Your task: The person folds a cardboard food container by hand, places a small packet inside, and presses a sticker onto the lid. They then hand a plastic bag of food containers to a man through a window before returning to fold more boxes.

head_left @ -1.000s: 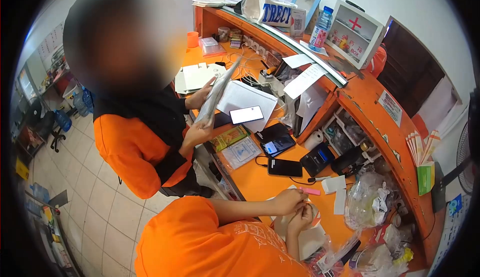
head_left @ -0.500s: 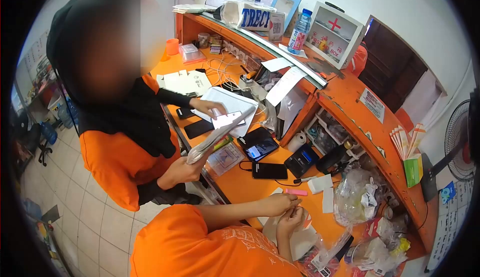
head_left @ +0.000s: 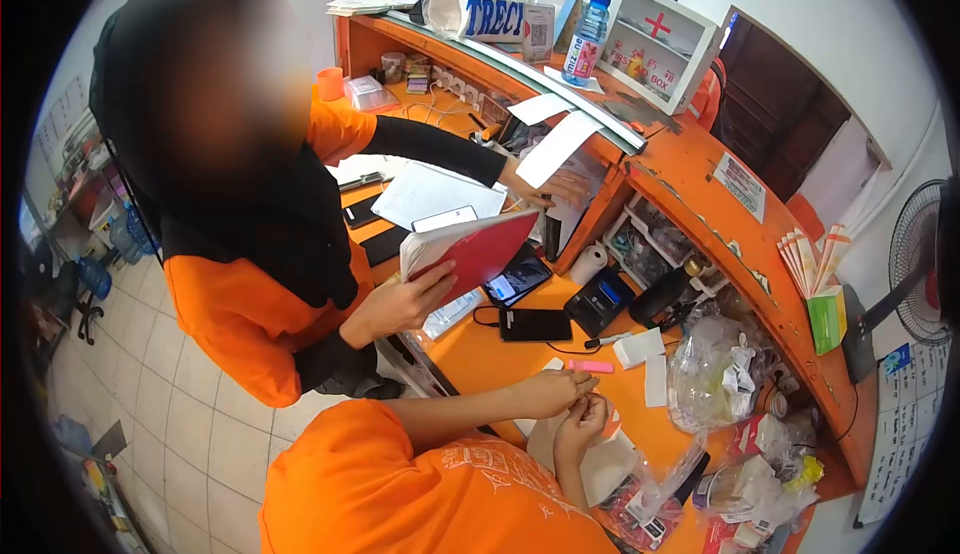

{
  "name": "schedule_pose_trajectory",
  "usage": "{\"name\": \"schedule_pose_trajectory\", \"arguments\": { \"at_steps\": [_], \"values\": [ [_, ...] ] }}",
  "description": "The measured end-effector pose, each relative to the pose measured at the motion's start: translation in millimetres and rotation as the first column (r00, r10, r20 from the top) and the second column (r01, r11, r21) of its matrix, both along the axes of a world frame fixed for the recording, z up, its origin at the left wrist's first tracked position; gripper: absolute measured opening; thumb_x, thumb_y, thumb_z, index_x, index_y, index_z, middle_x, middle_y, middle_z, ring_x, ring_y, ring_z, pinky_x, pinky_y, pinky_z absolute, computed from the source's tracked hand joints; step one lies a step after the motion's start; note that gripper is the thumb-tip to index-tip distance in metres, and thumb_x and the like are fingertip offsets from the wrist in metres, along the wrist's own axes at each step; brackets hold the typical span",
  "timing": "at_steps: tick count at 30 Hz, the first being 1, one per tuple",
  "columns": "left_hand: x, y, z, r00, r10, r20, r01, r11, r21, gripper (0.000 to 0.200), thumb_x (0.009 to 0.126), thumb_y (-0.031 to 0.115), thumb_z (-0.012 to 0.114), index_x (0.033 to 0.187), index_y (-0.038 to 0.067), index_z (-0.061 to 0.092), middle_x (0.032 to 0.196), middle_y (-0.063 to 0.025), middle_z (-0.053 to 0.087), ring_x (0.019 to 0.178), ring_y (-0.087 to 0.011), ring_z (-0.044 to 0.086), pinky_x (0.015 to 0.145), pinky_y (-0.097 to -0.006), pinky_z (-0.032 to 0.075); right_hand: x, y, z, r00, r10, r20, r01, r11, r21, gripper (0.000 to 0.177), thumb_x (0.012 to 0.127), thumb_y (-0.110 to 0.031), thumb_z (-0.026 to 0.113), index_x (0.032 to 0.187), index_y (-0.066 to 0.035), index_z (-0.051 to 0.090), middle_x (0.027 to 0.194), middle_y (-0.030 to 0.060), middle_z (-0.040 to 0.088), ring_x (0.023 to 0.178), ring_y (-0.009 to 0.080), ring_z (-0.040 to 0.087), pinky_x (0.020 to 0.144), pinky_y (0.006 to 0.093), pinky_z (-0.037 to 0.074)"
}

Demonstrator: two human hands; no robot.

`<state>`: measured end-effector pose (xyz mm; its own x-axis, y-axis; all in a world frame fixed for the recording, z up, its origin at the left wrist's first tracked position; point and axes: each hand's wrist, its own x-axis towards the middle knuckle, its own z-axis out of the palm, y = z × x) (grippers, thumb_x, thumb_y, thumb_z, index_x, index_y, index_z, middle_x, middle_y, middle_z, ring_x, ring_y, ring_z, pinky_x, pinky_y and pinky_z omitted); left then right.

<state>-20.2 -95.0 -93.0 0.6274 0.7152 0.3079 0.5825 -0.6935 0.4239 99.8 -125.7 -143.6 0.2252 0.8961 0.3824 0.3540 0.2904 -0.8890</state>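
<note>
My left hand (head_left: 556, 392) and my right hand (head_left: 580, 428) meet above the orange desk (head_left: 475, 364), fingers bent and pinched close together. Whatever lies between the fingertips is too small or hidden to make out. Just beyond my left hand lies a pink stick-like item (head_left: 590, 366). Pale paper (head_left: 606, 472) is under and beside my right hand. A white box-like piece (head_left: 638, 348) and a black phone (head_left: 536, 325) lie farther up the desk.
Across the desk a co-worker (head_left: 235, 284) holds a red-covered book (head_left: 475, 259) and reaches toward the shelf. Clear plastic bags (head_left: 705, 379) and packaging (head_left: 640, 514) are at the right. A raised counter (head_left: 700, 199) borders the desk; a fan (head_left: 915, 274) stands beyond.
The co-worker's one hand has moved from the phone and papers toward the shelf; the book in the other has turned, showing its red cover. My hands stay together, almost unmoved.
</note>
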Motion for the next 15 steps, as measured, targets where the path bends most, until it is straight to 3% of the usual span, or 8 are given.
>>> {"name": "schedule_pose_trajectory", "arguments": {
  "at_steps": [2,4,5,8,10,14,15],
  "values": [
    [2.9,-0.1,-1.8,0.999,0.022,-0.034,-0.021,0.999,0.048,0.043,0.075,0.011,0.052,0.114,-0.005,0.045,0.111,-0.0147,0.050,0.094,-0.0261,0.055,0.070,-0.0310,0.048,-0.5,-2.7,4.2,1.000,0.019,-0.024,-0.020,0.999,-0.045,0.006,0.086,-0.001,0.043,0.082,0.003,0.046,0.076,0.0056,0.046,0.063,0.0097,0.046,0.056,0.0213,0.038],
    [5.1,0.2,-9.3,0.999,0.041,-0.035,-0.033,0.978,0.207,0.030,0.073,0.008,0.053,0.100,-0.004,0.050,0.100,-0.0122,0.053,0.089,-0.0245,0.056,0.067,-0.0327,0.049,-4.9,-3.6,3.9,1.000,-0.010,-0.023,0.011,0.999,0.036,0.006,0.085,-0.001,0.044,0.083,0.004,0.046,0.078,0.0060,0.046,0.063,0.0107,0.045,0.056,0.0228,0.038],
    [7.0,0.5,-12.1,0.998,0.049,-0.039,-0.040,0.977,0.210,0.030,0.073,0.008,0.053,0.100,-0.004,0.050,0.100,-0.0122,0.053,0.089,-0.0245,0.056,0.067,-0.0327,0.049,-5.2,-4.3,5.8,1.000,-0.002,-0.028,0.003,0.999,0.039,0.006,0.085,-0.001,0.044,0.083,0.004,0.046,0.078,0.0060,0.046,0.063,0.0107,0.045,0.056,0.0228,0.038],
    [10.1,1.5,-6.3,0.994,0.097,0.050,-0.101,0.992,0.079,0.028,0.072,0.007,0.053,0.098,-0.003,0.051,0.095,-0.0124,0.054,0.084,-0.0262,0.057,0.065,-0.0335,0.049,0.4,-4.3,7.5,0.993,-0.032,0.114,0.036,0.999,-0.037,0.005,0.082,0.000,0.046,0.085,0.004,0.048,0.082,0.0101,0.050,0.070,0.0172,0.051,0.063,0.0281,0.042],
    [10.1,5.6,-3.1,0.989,0.139,-0.046,-0.142,0.987,-0.073,0.037,0.073,0.009,0.052,0.107,-0.005,0.045,0.099,-0.0137,0.052,0.086,-0.0288,0.056,0.067,-0.0332,0.049,-1.1,0.1,10.3,0.988,0.096,-0.123,-0.104,0.993,-0.057,0.010,0.082,0.001,0.045,0.090,0.004,0.048,0.087,0.0116,0.053,0.074,0.0174,0.053,0.066,0.0282,0.044],
    [10.9,12.9,-10.9,0.981,0.195,0.016,-0.192,0.975,-0.111,0.039,0.072,0.007,0.053,0.108,-0.004,0.045,0.099,-0.0148,0.052,0.086,-0.0299,0.056,0.069,-0.0353,0.048,-10.2,-19.4,39.2,0.973,0.228,0.017,-0.229,0.973,0.022,0.019,0.082,0.000,0.046,0.100,0.004,0.048,0.092,0.0134,0.055,0.081,0.0192,0.056,0.070,0.0282,0.045],
    [10.2,14.0,-13.2,0.977,0.212,0.033,-0.210,0.976,-0.053,0.035,0.071,0.008,0.055,0.103,-0.003,0.048,0.096,-0.0147,0.053,0.083,-0.0295,0.057,0.067,-0.0350,0.049,-3.2,-23.0,35.6,0.944,0.326,-0.056,-0.330,0.936,-0.124,0.029,0.081,0.001,0.047,0.110,0.003,0.043,0.095,0.0117,0.053,0.086,0.0180,0.054,0.071,0.0274,0.045]
  ]
}}
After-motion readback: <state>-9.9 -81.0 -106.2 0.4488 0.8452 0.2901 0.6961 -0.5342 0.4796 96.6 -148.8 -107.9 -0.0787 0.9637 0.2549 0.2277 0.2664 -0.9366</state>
